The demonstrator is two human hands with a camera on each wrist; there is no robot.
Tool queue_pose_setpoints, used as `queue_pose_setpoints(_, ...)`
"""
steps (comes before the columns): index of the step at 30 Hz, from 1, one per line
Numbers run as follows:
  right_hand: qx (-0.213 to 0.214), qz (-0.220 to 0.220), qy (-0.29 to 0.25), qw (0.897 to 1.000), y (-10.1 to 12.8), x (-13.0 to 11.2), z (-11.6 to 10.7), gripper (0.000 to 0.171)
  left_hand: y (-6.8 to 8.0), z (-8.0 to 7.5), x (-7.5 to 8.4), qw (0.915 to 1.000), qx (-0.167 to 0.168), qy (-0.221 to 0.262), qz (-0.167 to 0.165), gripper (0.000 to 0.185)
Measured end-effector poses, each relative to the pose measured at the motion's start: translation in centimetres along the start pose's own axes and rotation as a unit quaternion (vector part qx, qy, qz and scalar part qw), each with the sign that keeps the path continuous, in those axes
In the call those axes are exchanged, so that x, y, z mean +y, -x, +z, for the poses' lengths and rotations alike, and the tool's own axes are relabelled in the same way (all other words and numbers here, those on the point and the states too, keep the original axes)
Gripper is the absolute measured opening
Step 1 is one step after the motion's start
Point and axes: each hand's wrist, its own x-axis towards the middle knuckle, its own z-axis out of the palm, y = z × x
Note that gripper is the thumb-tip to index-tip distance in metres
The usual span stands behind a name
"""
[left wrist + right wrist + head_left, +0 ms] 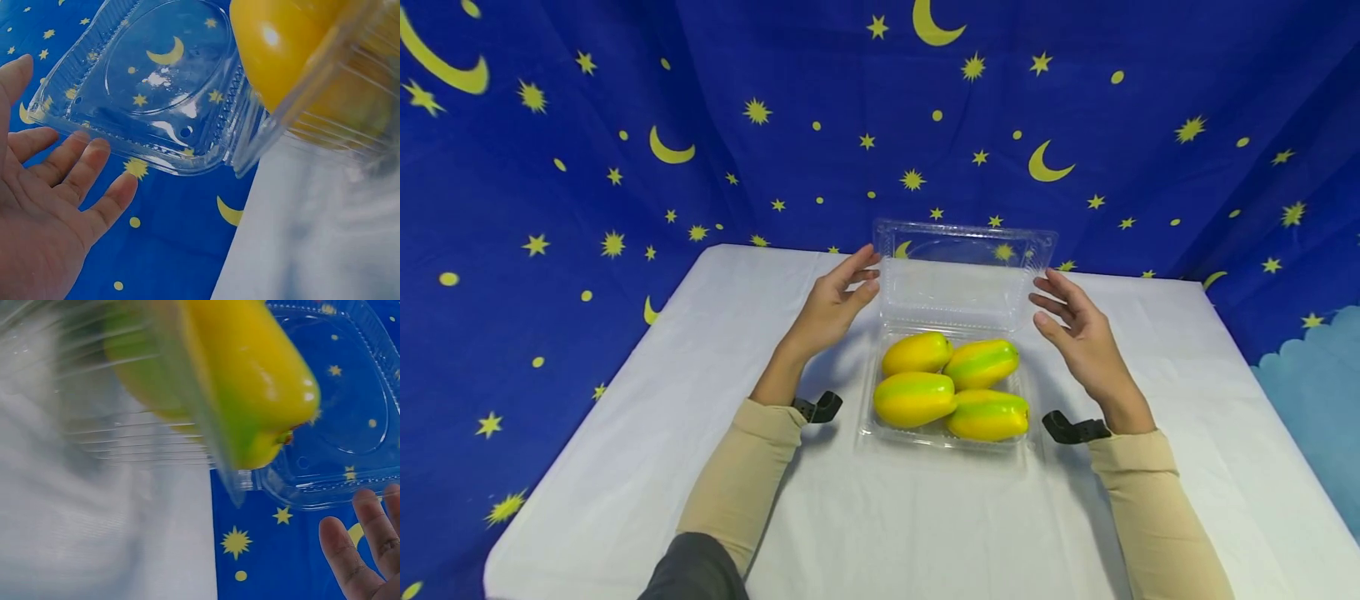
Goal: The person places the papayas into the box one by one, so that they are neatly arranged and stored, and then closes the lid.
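Head view: white table (625, 467), starry blue backdrop (550, 167); both hands spread, empty, flanking clear box (958, 275).

Staged tabletop, starry backdrop (625, 125)

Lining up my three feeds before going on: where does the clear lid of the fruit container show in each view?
Head: the clear lid stands open at centre, behind the four fruits, between both hands.
Left wrist: the lid fills the upper left, just above the left hand's fingertips.
Right wrist: the lid lies at the right, above the right hand's fingertips.
Shared landmark: the blue star-and-moon cloth.
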Motion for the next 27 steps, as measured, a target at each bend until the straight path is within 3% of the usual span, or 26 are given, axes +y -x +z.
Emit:
queue_pose_setpoints(10,0.01,-0.002,-0.014,1.0,0.1,-0.7,-0.2,0.06,0.0,-0.1,0.9,0.9995,0.017,0.011,0.023,0.052)
queue_pose_setpoints(20,0.033,-0.003,-0.03,0.999,1.0,-1.6,-0.1,0.055,0.7,0.5,1.9,0.9994,0.022,0.028,0.002,0.05)
queue_pose_setpoints(27,0.038,-0.004,0.024,0.999,1.8,-2.2,-0.1,0.053,1.8,0.3,2.5,0.9995,0.022,0.02,-0.009,0.046)
